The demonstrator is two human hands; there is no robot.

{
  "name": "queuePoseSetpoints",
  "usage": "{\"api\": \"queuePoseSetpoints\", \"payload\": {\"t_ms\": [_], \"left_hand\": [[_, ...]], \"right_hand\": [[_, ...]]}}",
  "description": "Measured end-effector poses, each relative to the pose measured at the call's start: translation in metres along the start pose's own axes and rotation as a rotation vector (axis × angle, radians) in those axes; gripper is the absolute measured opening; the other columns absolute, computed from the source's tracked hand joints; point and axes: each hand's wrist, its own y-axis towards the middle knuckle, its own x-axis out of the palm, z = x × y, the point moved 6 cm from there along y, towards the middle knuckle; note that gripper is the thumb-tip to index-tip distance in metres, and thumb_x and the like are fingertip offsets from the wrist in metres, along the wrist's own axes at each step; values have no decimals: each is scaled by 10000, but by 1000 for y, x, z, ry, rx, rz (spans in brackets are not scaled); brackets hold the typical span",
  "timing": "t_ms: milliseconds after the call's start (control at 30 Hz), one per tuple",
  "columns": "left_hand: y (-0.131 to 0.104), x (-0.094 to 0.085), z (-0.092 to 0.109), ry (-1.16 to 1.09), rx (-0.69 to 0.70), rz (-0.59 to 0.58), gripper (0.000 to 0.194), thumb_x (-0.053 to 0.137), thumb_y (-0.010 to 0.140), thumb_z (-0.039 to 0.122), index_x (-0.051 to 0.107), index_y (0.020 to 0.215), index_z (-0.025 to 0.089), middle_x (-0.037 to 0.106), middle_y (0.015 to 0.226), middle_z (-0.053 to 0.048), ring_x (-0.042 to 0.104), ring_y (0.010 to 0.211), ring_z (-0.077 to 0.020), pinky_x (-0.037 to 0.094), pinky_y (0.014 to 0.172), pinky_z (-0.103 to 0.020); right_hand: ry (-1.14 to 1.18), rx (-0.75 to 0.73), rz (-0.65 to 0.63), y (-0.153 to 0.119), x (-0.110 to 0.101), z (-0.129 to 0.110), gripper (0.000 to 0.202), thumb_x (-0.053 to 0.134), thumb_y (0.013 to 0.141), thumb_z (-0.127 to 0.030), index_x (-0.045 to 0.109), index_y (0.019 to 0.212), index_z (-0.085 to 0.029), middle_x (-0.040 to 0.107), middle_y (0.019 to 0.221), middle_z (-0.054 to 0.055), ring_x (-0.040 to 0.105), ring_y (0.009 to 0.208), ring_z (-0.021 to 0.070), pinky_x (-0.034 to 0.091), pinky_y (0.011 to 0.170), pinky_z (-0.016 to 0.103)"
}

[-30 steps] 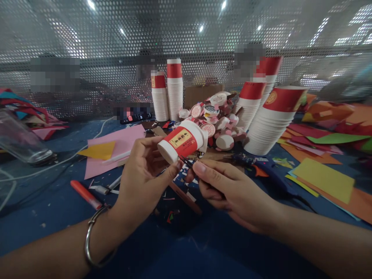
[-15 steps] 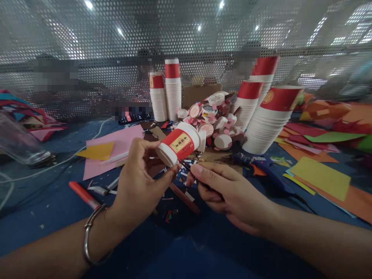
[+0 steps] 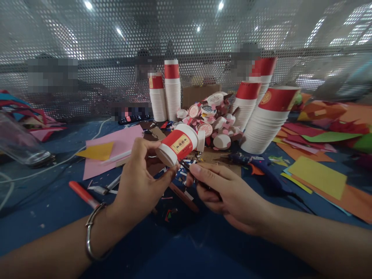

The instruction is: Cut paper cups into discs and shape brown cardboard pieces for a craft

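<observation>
My left hand [image 3: 145, 174] holds a red and white paper cup [image 3: 180, 143] tilted on its side, thumb and fingers at its lower-left end. A gold label with dark characters shows on the cup's red band. Against its right end is a white piece [image 3: 201, 141]; whether it is joined to the cup I cannot tell. My right hand [image 3: 221, 190] is closed around dark scissors [image 3: 185, 165], whose slim tips touch the cup's lower edge near my left thumb. The scissors' handles are hidden in my fingers.
Behind the cup lies a heap of cut cup bottoms [image 3: 215, 120]. Stacked paper cups stand left [image 3: 172, 93] and right [image 3: 264, 124]. A blue glue gun [image 3: 267, 174] lies at right, beside coloured paper [image 3: 318, 176]. Pink paper [image 3: 116, 143], a red-handled tool [image 3: 83, 193] and a glass [image 3: 23, 143] are left.
The cup has turned slightly in my left hand, its label shifting to the right. The scissors and my right hand have barely moved.
</observation>
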Motion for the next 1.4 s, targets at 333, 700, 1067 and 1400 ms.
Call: {"api": "queuePoseSetpoints", "payload": {"t_ms": [333, 700, 1067, 1400], "left_hand": [[-8, 11, 2, -52, -33, -61, 414, 822, 774, 149, 556, 1072, 258, 693, 1209, -50, 703, 1106, -278, 575, 988, -434], [-5, 12, -3, -100, -17, -54, 483, 844, 766, 186, 503, 1106, 235, 718, 1220, -87, 741, 1072, -272, 618, 946, -463], [-7, 17, 0, -257, -135, -117, 319, 781, 894, 306, 518, 1055, 225, 751, 986, -18, 745, 971, -194, 638, 819, -324], [-14, 21, 6, -379, -222, -76, 291, 783, 875, 230, 519, 995, 220, 763, 996, -27, 768, 850, -187, 653, 690, -289]], "right_hand": [[19, -18, 15, 3, 2, -2, 434, 703, 906, -546, 558, 754, -167, 311, 522, -104, 165, 439, 27, 94, 391, 171], [48, -25, -3, 3, 2, -7, 452, 715, 874, -581, 600, 777, -155, 353, 511, -97, 212, 391, 11, 109, 367, 155], [80, -46, 35, 7, -1, -1, 396, 698, 930, -508, 573, 775, -166, 325, 527, -108, 184, 438, 25, 116, 373, 145], [75, -106, 30, 4, 3, -4, 403, 738, 907, -480, 566, 757, -149, 378, 608, -91, 212, 474, 20, 143, 377, 138]]}}
